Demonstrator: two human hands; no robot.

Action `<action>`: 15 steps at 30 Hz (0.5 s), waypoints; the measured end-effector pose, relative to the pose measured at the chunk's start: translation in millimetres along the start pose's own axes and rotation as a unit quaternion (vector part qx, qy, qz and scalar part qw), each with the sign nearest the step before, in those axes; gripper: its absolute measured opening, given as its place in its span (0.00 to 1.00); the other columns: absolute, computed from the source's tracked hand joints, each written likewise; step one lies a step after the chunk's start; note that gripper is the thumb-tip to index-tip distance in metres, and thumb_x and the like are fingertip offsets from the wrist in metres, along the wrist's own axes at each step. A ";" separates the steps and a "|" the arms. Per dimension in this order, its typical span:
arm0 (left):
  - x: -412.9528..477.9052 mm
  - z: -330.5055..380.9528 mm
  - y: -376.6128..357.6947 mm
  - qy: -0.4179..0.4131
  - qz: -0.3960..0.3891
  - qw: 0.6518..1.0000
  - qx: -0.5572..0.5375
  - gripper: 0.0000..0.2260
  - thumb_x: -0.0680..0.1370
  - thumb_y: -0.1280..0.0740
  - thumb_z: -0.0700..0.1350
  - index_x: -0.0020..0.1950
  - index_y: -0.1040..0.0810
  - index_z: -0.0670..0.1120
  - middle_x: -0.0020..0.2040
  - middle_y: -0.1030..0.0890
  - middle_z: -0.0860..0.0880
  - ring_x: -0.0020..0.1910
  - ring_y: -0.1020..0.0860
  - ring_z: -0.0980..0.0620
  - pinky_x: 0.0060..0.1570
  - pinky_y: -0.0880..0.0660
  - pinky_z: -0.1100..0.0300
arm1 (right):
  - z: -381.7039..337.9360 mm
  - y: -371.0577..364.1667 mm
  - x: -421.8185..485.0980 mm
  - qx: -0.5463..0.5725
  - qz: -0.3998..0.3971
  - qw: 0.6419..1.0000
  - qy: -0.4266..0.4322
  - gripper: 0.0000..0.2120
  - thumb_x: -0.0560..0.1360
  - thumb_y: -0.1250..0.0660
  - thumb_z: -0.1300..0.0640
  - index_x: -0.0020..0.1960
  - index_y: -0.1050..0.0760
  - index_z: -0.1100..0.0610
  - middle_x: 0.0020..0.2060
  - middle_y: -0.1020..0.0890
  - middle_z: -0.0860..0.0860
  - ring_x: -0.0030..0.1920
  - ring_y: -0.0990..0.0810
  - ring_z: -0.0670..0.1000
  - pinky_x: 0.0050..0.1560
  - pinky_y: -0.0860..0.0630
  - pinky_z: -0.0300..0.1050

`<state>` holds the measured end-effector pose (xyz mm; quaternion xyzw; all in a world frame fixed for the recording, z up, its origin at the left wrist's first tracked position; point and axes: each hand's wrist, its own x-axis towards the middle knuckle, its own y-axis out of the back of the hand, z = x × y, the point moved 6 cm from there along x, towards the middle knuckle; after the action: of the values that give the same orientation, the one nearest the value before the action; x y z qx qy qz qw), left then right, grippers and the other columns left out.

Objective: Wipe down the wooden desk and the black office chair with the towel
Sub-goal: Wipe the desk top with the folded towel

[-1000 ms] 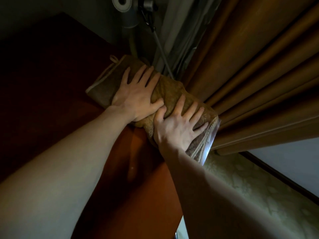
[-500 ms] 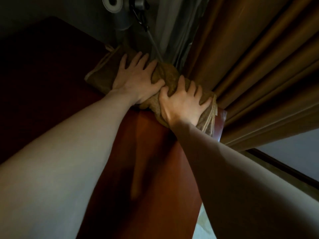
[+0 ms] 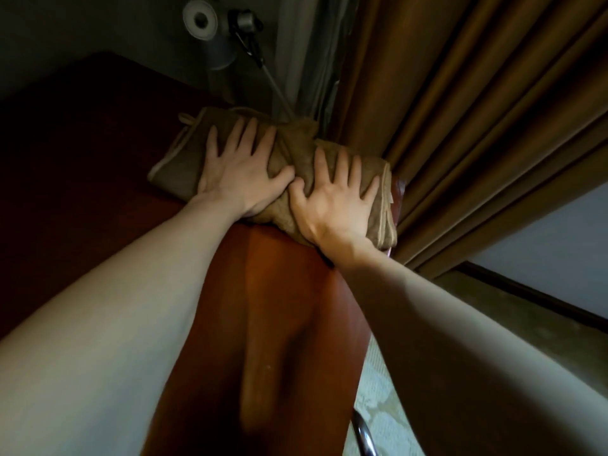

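A folded brown towel (image 3: 297,149) lies on the far right corner of the reddish wooden desk (image 3: 289,324). My left hand (image 3: 240,172) presses flat on the towel's left half with fingers spread. Beside it, thumb nearly touching thumb, my right hand (image 3: 332,199) presses flat on the right half, close to the desk's right edge. Both arms stretch forward over the desk top. The black office chair is out of view, apart from a curved chrome tube (image 3: 363,436) at the bottom edge.
Brown curtains (image 3: 460,110) hang right behind the desk corner, touching the towel's far side. A grey lamp head (image 3: 205,28) with a thin arm stands at the desk's back edge. Pale patterned floor (image 3: 378,406) shows to the right of the desk.
Both hands pushed the towel farther toward the back corner of the desk, then spread flatter on it. The towel's right end no longer hangs over the desk's right edge.
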<state>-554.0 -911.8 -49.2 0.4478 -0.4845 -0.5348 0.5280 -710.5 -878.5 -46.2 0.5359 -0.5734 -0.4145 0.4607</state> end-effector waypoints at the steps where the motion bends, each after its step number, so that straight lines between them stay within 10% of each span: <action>1: -6.3 0.4 -0.2 -0.001 0.001 1.000 0.001 0.44 0.72 0.58 0.73 0.84 0.51 0.54 0.84 0.50 0.47 0.83 0.54 0.47 0.79 0.60 0.38 | -0.4 0.1 -7.3 0.001 0.000 1.000 -0.001 0.33 0.81 0.54 0.36 0.83 0.49 0.46 0.82 0.48 0.54 0.82 0.56 0.57 0.77 0.61 0.68; 15: -112.3 7.2 -6.7 0.016 0.039 0.999 0.005 0.42 0.74 0.59 0.73 0.84 0.50 0.55 0.85 0.50 0.47 0.83 0.54 0.49 0.79 0.62 0.40 | 1.1 5.3 -112.2 -0.003 -0.031 1.000 -0.001 0.33 0.81 0.55 0.36 0.83 0.54 0.45 0.83 0.53 0.53 0.82 0.61 0.55 0.77 0.64 0.67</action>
<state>-557.3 -799.5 -58.5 0.4395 -0.4954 -0.5047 0.5538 -712.6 -766.3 -50.7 0.5513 -0.5560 -0.4306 0.4488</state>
